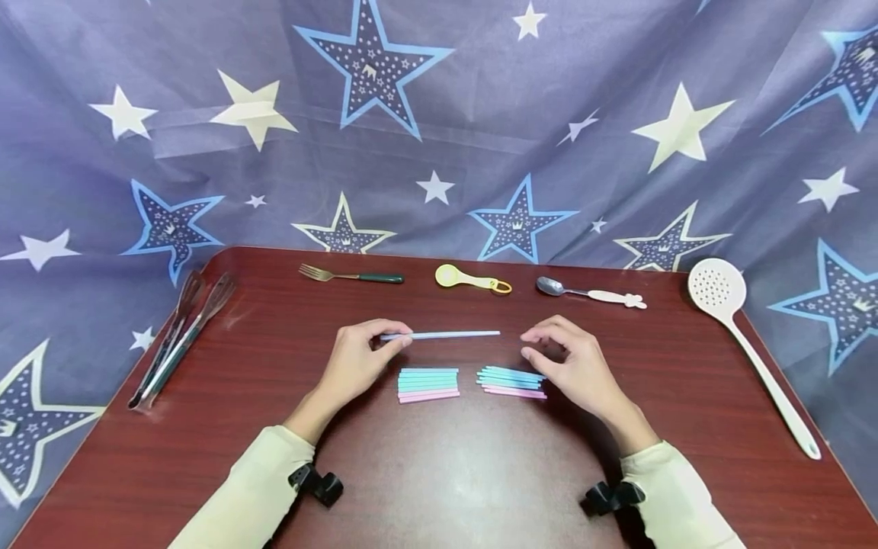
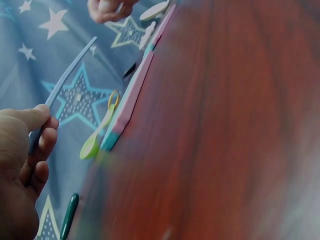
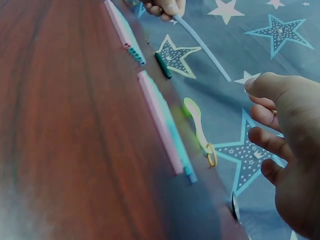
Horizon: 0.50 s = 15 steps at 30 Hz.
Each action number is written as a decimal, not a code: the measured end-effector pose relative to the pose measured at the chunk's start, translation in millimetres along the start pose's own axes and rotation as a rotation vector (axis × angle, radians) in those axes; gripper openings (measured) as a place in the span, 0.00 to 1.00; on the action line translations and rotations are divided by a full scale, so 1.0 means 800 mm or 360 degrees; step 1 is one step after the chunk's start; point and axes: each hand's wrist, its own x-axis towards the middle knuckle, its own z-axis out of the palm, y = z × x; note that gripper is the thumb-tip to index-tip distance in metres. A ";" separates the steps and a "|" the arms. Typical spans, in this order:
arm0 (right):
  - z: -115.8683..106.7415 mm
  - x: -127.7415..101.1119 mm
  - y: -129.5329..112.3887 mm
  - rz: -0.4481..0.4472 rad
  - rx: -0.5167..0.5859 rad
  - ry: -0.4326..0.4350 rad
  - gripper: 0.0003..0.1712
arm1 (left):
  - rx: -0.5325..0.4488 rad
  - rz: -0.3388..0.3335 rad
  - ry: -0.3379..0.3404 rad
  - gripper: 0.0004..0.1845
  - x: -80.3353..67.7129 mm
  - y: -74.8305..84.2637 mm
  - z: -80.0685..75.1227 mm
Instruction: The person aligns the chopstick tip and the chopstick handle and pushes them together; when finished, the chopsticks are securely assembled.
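Between the thumb and fingers of my left hand (image 1: 358, 357) a long pale blue straw (image 1: 456, 334) is pinched near its left end, lying roughly level above the table. Its far end points at my right hand (image 1: 578, 364), which is apart from it with loosely bent fingers and nothing between them. Below the straw lie two side-by-side rows of short straw pieces: a left row (image 1: 428, 383) and a right row (image 1: 511, 379), each blue, green and pink. Hollow ends show on the pieces in the right wrist view. The right row lies just left of my right hand.
Along the back edge lie a fork (image 1: 370, 277), a yellow measuring spoon (image 1: 473, 280) and a spoon with a white handle (image 1: 607, 297). Metal tongs (image 1: 181, 343) lie at the left edge. A white skimmer (image 1: 764, 366) lies along the right edge. A starry curtain (image 1: 439, 145) hangs behind.
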 end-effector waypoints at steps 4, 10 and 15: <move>0.004 -0.004 0.006 0.0037 -0.0017 -0.0045 0.09 | 0.0012 -0.0004 0.0067 0.03 0.007 -0.013 -0.011; 0.018 -0.011 0.016 0.0069 -0.0017 -0.0121 0.08 | 0.0070 -0.0053 0.0126 0.04 0.016 -0.028 -0.024; 0.025 -0.014 0.022 0.0090 -0.0074 -0.0194 0.09 | 0.0121 -0.0129 0.0161 0.05 0.022 -0.040 -0.030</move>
